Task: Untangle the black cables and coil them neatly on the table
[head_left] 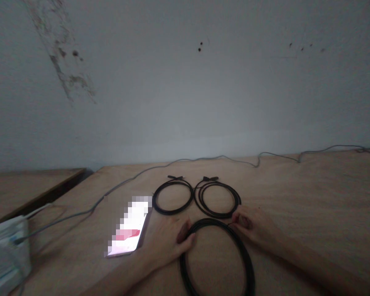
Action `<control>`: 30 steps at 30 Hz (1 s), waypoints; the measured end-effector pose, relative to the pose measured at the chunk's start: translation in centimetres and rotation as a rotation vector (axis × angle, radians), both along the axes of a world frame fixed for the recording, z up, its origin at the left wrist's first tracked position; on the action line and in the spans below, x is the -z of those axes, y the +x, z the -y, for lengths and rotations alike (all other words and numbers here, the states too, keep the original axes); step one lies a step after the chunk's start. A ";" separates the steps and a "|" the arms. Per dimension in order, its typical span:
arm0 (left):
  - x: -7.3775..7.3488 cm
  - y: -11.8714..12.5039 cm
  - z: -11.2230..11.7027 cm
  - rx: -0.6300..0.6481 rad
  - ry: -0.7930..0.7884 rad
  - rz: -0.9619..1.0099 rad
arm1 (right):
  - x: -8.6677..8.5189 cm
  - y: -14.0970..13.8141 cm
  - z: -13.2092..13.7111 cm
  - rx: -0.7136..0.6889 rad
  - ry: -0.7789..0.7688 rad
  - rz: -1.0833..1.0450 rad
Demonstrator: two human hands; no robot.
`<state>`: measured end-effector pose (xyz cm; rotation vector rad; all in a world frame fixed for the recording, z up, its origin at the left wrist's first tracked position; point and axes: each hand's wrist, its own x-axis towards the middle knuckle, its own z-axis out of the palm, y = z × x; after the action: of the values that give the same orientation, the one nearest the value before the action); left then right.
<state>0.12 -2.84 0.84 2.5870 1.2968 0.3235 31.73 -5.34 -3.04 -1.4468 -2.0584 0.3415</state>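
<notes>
A large coil of black cable (248, 263) lies on the table in front of me, its near side cut off by the frame's lower edge. My left hand (171, 238) is closed on the coil's upper left, the thumb and curled fingers at the cable. At the coil's upper right, my right hand (249, 224) pinches a thin dark strand; whether this is a tie or a cable end I cannot tell. Just beyond lie two smaller coils, a left black cable coil (172, 212) and a right black cable coil (216, 214), each with dark connectors at its far side.
Left of my left hand lies a phone (131, 224) with a lit, blurred screen. A white device (9, 246) stands at the left edge. From it a grey cable (117, 187) runs along the table's back to the right, near the stained wall (185, 102).
</notes>
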 end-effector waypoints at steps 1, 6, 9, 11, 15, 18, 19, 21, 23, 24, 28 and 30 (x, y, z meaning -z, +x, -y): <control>0.1 0.0 0.0 0.000 0.001 0.000 | 0.1 0.0 0.0 -0.005 0.013 0.022; 0.0 0.0 -0.1 0.018 -0.014 -0.015 | 0.8 0.3 -0.4 -0.038 0.045 0.100; -0.2 0.1 0.0 0.019 -0.017 -0.013 | 0.6 0.1 -0.2 -0.042 0.050 0.102; -0.3 0.1 0.0 0.020 -0.014 -0.009 | 0.2 -0.2 0.2 -0.029 0.052 0.092; -0.1 0.0 0.0 0.019 -0.002 0.009 | -1.0 -0.7 0.8 -0.039 0.055 0.045; 0.0 0.0 -0.1 0.020 -0.007 0.013 | -1.7 -1.0 0.9 -0.014 0.023 -0.009; 0.0 0.0 -0.1 0.024 -0.006 0.010 | -1.9 -1.1 0.9 -0.001 0.007 -0.025; 0.0 0.0 -0.1 0.033 -0.002 0.008 | -2.0 -1.2 0.8 0.010 -0.029 -0.061; 0.0 0.1 -0.2 0.036 -0.001 0.010 | -1.8 -1.2 0.6 0.012 -0.074 -0.103; 0.0 0.1 -0.2 0.033 -0.003 0.012 | -1.5 -1.1 0.4 0.015 -0.095 -0.122; 0.0 0.1 -0.2 0.028 -0.002 0.016 | -0.3 -0.6 -0.2 0.010 -0.177 -0.180; 0.0 0.1 -0.2 0.030 0.001 0.013 | 0.1 -0.3 -0.4 -0.008 -0.217 -0.205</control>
<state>0.19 -2.67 0.87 2.5985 1.2530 0.3349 31.45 -4.93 -3.11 -1.4610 -1.9078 0.7054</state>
